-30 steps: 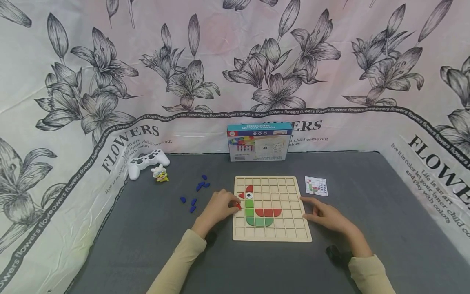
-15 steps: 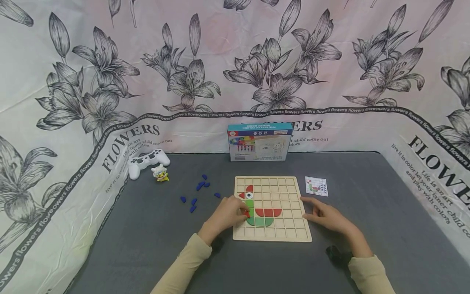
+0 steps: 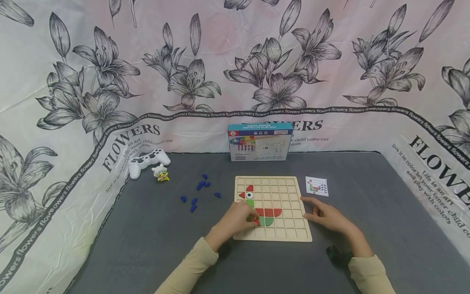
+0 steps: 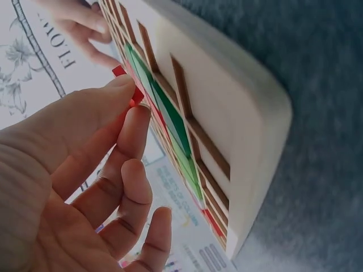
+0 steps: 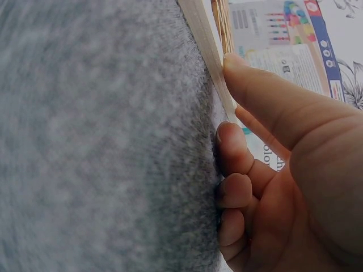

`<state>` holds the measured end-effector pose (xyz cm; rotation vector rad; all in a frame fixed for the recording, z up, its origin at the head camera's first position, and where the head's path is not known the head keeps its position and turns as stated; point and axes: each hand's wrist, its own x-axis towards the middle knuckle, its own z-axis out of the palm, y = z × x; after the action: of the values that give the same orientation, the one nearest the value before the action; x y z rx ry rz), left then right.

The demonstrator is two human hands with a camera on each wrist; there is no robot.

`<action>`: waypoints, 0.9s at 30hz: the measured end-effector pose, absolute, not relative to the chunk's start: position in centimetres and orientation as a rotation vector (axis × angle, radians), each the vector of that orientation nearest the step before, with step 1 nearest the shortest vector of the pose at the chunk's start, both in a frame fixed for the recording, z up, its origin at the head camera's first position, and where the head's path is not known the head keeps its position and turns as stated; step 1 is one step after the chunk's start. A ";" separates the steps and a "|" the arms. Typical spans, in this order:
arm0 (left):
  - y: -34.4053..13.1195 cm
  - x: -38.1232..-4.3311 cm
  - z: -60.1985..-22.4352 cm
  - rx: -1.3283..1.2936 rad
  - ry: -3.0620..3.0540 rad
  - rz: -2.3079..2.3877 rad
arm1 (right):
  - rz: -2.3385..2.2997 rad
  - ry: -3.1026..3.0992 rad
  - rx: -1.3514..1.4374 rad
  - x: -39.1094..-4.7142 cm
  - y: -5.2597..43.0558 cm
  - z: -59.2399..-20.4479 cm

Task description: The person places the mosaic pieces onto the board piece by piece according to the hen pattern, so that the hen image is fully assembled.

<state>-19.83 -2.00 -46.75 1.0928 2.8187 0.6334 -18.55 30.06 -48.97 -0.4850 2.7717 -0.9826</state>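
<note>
Desk (image 3: 121, 245) with a wooden grid board (image 3: 290, 233), a red piece (image 4: 137, 95) held over it.
At far left, a white game controller (image 3: 149, 163) and a small figurine (image 3: 160, 173), then scattered blue pieces (image 3: 200, 185). The left hand (image 3: 238, 217) pinches the red piece in a narrow grip over the board's lower left part, near seated green pieces (image 3: 269, 221); whether piece and board touch, I cannot tell. A box (image 3: 260, 143) stands behind the board. Farther right, a printed card (image 3: 316, 186) lies beside it, and the right hand (image 3: 326, 216) touches its right edge, thumb and index finger spread.
</note>
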 end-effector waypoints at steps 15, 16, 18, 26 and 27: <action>-1.1 -18.6 -46.9 1.181 2.870 0.533 | -0.966 2.769 -0.483 -18.5 30.0 -48.7; -1.1 -18.6 -47.0 1.184 2.868 0.530 | -0.965 2.769 -0.483 -18.5 30.0 -48.7; -1.0 -18.6 -47.0 1.192 2.860 0.535 | -0.961 2.771 -0.483 -18.5 30.0 -48.7; -0.9 -18.3 -47.0 1.239 2.849 0.557 | -0.962 2.777 -0.475 -18.5 30.1 -48.8; -0.9 -18.2 -47.0 1.244 2.853 0.558 | -0.962 2.777 -0.471 -18.5 30.1 -48.8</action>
<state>-18.23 -0.85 -47.01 1.2435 2.8529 0.5583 -18.54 30.07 -48.80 -0.4712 2.7769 -0.9624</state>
